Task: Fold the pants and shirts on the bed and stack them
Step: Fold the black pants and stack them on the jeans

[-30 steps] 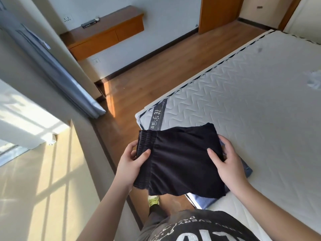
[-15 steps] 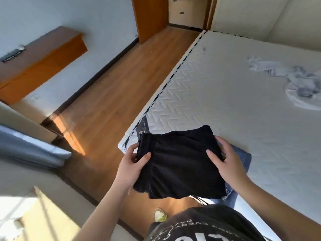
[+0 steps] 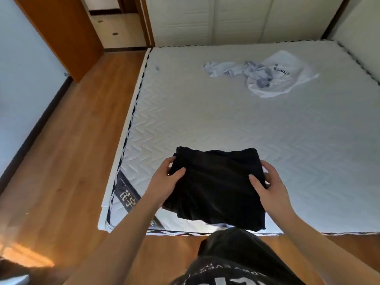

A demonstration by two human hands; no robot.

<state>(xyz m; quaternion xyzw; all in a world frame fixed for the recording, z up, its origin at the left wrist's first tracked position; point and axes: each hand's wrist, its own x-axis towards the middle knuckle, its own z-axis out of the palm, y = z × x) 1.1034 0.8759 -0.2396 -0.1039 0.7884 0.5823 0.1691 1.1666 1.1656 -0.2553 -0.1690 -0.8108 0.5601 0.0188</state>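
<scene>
Folded black pants [image 3: 218,186] hang just above the near left corner of the white mattress [image 3: 205,112]. My left hand [image 3: 166,182] grips their left edge at the elastic waistband, thumb on top. My right hand [image 3: 269,188] grips the right edge, thumb on top and fingers underneath. The blue jeans seen earlier under the pants are hidden now. A crumpled white shirt [image 3: 273,75] with dark lettering lies unfolded far back on the right of the mattress, with a twisted pale cloth [image 3: 224,68] beside it.
Wooden floor [image 3: 67,161] runs along the bed's left side and in front of it. An orange-brown door [image 3: 61,31] stands at the back left. White wardrobe doors [image 3: 236,17] close off the far side of the bed.
The view has swung right, from the window wall towards the whole bed. Both hands keep their hold on the black pants, which now hang squarely over the mattress corner.
</scene>
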